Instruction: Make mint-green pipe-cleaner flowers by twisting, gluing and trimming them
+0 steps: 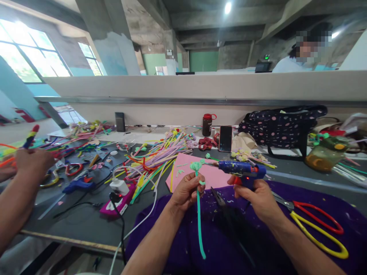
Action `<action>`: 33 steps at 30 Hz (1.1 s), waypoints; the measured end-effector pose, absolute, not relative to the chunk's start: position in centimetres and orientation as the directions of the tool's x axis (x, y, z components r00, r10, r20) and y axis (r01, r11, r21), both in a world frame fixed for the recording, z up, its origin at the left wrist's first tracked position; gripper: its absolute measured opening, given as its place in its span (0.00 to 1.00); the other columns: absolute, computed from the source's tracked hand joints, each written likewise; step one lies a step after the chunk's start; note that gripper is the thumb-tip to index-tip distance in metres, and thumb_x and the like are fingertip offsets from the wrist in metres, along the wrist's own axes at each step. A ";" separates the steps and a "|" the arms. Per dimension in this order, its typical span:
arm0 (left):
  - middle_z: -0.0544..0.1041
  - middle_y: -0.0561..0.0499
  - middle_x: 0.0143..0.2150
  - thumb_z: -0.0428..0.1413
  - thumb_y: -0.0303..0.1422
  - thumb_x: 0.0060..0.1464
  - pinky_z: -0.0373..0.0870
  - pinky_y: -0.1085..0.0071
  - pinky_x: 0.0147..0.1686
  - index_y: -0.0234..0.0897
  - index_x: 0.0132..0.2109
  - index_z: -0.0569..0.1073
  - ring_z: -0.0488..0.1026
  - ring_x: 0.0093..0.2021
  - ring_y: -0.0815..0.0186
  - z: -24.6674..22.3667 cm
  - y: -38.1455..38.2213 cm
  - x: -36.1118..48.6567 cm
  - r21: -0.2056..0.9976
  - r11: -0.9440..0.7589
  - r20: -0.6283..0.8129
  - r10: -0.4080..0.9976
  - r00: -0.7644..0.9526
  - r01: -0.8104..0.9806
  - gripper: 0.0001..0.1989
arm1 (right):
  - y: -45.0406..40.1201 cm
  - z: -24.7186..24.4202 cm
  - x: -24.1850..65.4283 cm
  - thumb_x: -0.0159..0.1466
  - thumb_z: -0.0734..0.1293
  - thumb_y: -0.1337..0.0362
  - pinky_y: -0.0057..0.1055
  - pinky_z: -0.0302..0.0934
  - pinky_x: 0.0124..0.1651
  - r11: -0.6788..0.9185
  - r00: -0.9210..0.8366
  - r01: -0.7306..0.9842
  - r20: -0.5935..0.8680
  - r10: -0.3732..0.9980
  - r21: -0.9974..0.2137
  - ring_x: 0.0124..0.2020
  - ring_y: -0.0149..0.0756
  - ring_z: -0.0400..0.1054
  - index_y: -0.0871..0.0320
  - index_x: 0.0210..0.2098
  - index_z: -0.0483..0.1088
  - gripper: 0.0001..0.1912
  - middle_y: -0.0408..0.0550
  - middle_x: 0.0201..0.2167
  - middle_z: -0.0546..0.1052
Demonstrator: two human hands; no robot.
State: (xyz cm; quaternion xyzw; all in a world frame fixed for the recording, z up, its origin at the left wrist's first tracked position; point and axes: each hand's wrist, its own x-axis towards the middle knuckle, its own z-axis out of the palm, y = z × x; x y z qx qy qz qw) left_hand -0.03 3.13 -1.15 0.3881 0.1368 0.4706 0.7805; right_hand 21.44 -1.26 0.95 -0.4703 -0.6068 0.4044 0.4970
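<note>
My left hand (187,190) pinches a mint green pipe cleaner flower (196,166) just under its head, and the long stem (200,225) hangs down. In my right hand (255,194) is a blue glue gun (235,168) with a small red light, its nozzle pointing left beside the flower head. Behind the flower lies a pink sheet (212,176) with small green scraps. Below the glue gun, dark pliers (219,196) rest on a purple cloth (172,244). Large scissors (315,221) with red and yellow handles are at my right forearm.
Another person's hands (31,162) work at the far left, near a second blue glue gun (78,185). A magenta power strip (119,202) with cables, pipe cleaner bundles (163,152), a phone (225,138), a bottle (207,125) and a bag (281,130) surround the work spot.
</note>
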 end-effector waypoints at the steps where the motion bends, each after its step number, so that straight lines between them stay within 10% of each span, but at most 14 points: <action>1: 0.66 0.55 0.18 0.58 0.33 0.47 0.47 0.85 0.10 0.29 0.26 0.68 0.54 0.11 0.83 -1.1 3.1 0.0 0.739 0.256 0.147 0.842 0.520 -0.623 0.10 | -1.3 0.6 21.3 0.55 0.66 0.62 0.27 0.58 0.30 0.228 -0.048 0.162 0.223 0.974 -0.960 0.25 0.32 0.65 0.60 0.30 0.71 0.07 0.43 0.21 0.72; 10: 0.65 0.56 0.17 0.58 0.33 0.47 0.45 0.85 0.10 0.30 0.27 0.67 0.52 0.10 0.82 -1.4 3.2 -0.1 0.764 0.259 0.092 0.863 0.497 -0.591 0.10 | -1.9 1.0 20.8 0.60 0.60 0.55 0.29 0.59 0.34 0.223 -0.168 0.041 0.213 0.962 -0.974 0.27 0.34 0.65 0.60 0.38 0.71 0.16 0.46 0.24 0.73; 15: 0.65 0.56 0.17 0.59 0.34 0.45 0.46 0.85 0.10 0.30 0.27 0.67 0.54 0.11 0.82 -1.5 3.2 -0.2 0.773 0.260 0.074 0.869 0.490 -0.579 0.11 | -2.0 1.2 20.9 0.60 0.60 0.55 0.31 0.60 0.36 0.321 -0.187 0.198 0.285 0.940 -0.926 0.31 0.37 0.66 0.60 0.24 0.71 0.17 0.50 0.30 0.74; 33: 0.66 0.56 0.17 0.60 0.37 0.43 0.45 0.84 0.10 0.30 0.27 0.67 0.53 0.10 0.82 -1.7 3.2 -0.3 0.823 0.232 0.068 0.866 0.495 -0.518 0.13 | -2.5 0.4 20.5 0.61 0.58 0.54 0.29 0.56 0.29 0.365 -0.133 0.460 0.343 0.930 -0.809 0.24 0.34 0.61 0.58 0.34 0.69 0.15 0.44 0.23 0.69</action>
